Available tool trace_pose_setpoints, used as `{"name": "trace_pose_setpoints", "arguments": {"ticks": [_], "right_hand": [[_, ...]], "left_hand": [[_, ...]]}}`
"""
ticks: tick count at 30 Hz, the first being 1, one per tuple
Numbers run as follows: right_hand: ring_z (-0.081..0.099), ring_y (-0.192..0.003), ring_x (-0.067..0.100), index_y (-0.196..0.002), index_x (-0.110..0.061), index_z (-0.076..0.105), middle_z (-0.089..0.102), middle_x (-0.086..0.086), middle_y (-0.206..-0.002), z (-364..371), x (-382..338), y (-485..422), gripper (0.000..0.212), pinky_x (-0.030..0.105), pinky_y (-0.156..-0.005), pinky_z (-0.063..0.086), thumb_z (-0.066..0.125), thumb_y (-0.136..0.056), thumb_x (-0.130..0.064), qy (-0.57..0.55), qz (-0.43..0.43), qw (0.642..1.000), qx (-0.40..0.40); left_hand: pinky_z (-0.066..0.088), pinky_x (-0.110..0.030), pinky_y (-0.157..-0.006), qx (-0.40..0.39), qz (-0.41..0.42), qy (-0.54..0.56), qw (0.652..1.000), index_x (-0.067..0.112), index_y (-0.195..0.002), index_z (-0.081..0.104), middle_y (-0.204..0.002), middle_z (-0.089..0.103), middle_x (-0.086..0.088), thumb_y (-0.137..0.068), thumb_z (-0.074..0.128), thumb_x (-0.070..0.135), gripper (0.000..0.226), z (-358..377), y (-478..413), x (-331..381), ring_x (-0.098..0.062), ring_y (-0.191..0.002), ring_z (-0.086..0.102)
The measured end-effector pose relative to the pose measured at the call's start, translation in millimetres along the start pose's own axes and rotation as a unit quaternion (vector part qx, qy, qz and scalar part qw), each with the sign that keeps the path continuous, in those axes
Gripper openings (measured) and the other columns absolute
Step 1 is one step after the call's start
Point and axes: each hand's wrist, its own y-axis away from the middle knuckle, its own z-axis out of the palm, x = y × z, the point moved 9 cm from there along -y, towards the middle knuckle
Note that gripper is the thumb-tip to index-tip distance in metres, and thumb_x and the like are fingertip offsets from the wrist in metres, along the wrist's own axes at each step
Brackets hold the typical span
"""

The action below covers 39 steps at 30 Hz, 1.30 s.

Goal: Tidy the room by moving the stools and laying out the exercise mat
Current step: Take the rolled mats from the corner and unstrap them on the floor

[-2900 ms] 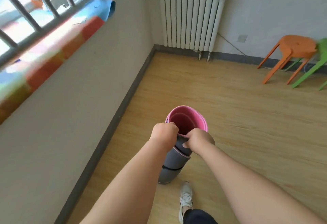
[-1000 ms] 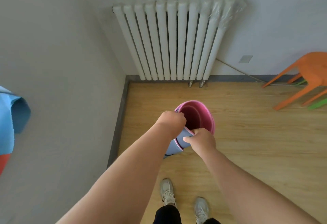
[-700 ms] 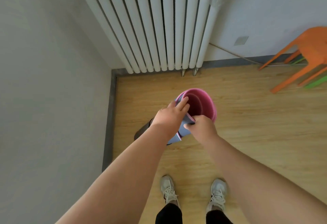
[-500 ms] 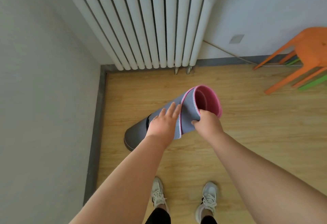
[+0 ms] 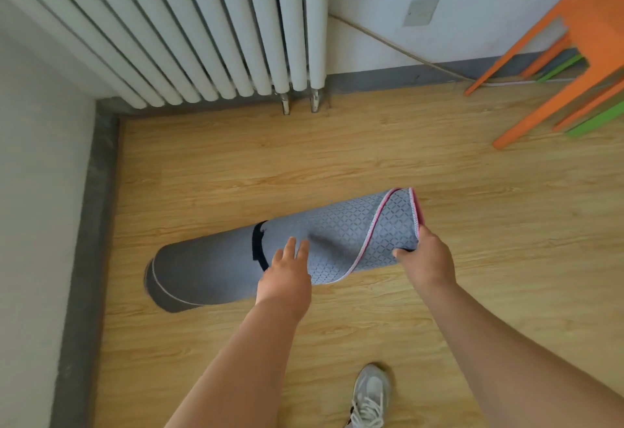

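Exercise mat [image 5: 209, 265] rolled, horizontal | left hand [image 5: 287, 279] flat, fingers straight, on it | right hand [image 5: 429, 258] pinching its end

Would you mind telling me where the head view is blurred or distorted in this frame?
Head view: the orange stool at the right edge is motion-smeared; the radiator columns fan out from wide-angle distortion; the mat looks fairly sharp, with a soft shadow beneath.
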Motion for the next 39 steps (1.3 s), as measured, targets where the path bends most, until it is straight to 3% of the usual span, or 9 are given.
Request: {"name": "trace_pose_setpoints", "arguments": {"ticks": [4,11,17,21,25,30,35,39], "right_hand": [[0.063,-0.098,0.033,-0.114,-0.005,0.055,0.065,0.014,-0.108,35.2,66.4,-40.8,0.039,0.03,-0.072,0.045,0.073,-0.079,-0.008,-0.046,0.037,0.998,0.029],[0.059,-0.106,0.035,-0.117,-0.002,0.048,0.058,0.017,-0.118,104.9,157.5,-101.8,0.046,0.033,-0.075,0.047,0.071,-0.078,-0.004,-0.08,0.103,0.989,0.067],[0.057,-0.109,0.038,-0.121,0.0,0.046,0.053,0.019,-0.122,146.5,187.7,-138.9,0.047,0.039,-0.082,0.05,0.069,-0.081,-0.007,-0.053,0.113,0.99,0.059],[0.054,-0.114,0.037,-0.135,-0.006,0.039,0.045,0.018,-0.13,168.2,194.3,-152.3,0.065,0.042,-0.087,0.051,0.073,-0.081,-0.014,-0.062,0.143,0.987,0.029],[0.05,-0.119,0.036,-0.148,-0.016,0.027,0.035,0.016,-0.139,176.8,185.9,-152.6,0.074,0.039,-0.087,0.048,0.067,-0.085,-0.017,-0.049,0.136,0.989,-0.003],[0.038,-0.133,0.027,-0.146,-0.014,0.035,0.034,0.01,-0.145,178.6,145.3,-139.8,0.062,0.037,-0.097,0.042,0.06,-0.088,-0.013,0.0,0.032,0.999,0.035],[0.041,-0.127,0.02,-0.137,-0.019,0.046,0.045,0.002,-0.137,217.8,72.9,-106.7,0.044,0.033,-0.078,0.044,0.053,-0.093,-0.016,0.055,-0.139,0.988,0.028],[0.043,-0.122,0.02,-0.135,-0.02,0.047,0.05,0.0,-0.131,273.6,34.0,-77.0,0.04,0.035,-0.085,0.047,0.05,-0.095,-0.021,0.075,-0.248,0.966,-0.016]], "left_hand": [[0.049,-0.036,-0.095,-0.005,-0.008,-0.037,0.999,0.028,-0.152,0.001,-0.161,-0.004,0.006,-0.1,0.038,0.023,0.064,51.8,-54.1,-8.4,-0.019,-0.147,0.005],[0.044,-0.042,-0.101,-0.02,0.039,-0.095,0.994,0.032,-0.151,0.008,-0.16,-0.001,0.005,-0.101,0.037,0.026,0.059,149.9,-127.4,-9.7,-0.02,-0.147,0.006],[0.046,-0.041,-0.101,-0.005,0.055,-0.129,0.99,0.032,-0.151,-0.001,-0.16,-0.005,0.005,-0.101,0.038,0.022,0.064,192.8,-163.9,-11.7,-0.02,-0.148,0.001],[0.049,-0.039,-0.096,-0.004,0.058,-0.137,0.989,0.035,-0.15,-0.005,-0.16,-0.011,0.006,-0.099,0.041,0.014,0.072,206.4,-176.8,-14.1,-0.018,-0.148,-0.004],[0.049,-0.039,-0.097,-0.01,0.066,-0.125,0.99,0.033,-0.151,-0.004,-0.159,-0.014,0.008,-0.101,0.036,0.018,0.065,209.1,-178.1,-14.7,-0.016,-0.148,-0.007],[0.049,-0.036,-0.096,0.013,0.048,-0.088,0.995,0.027,-0.152,0.002,-0.16,-0.01,0.007,-0.102,0.03,0.021,0.058,196.3,-169.2,-33.1,-0.015,-0.148,-0.003],[0.047,-0.037,-0.098,0.094,0.034,-0.022,0.995,0.022,-0.149,0.024,-0.158,0.018,0.003,-0.101,0.034,0.025,0.049,175.2,-154.0,-63.4,-0.018,-0.144,0.021],[0.04,-0.038,-0.107,0.126,0.008,-0.003,0.992,0.017,-0.147,0.029,-0.156,0.024,0.0,-0.099,0.042,0.028,0.052,182.6,-153.4,-103.4,-0.019,-0.143,0.021]]}}
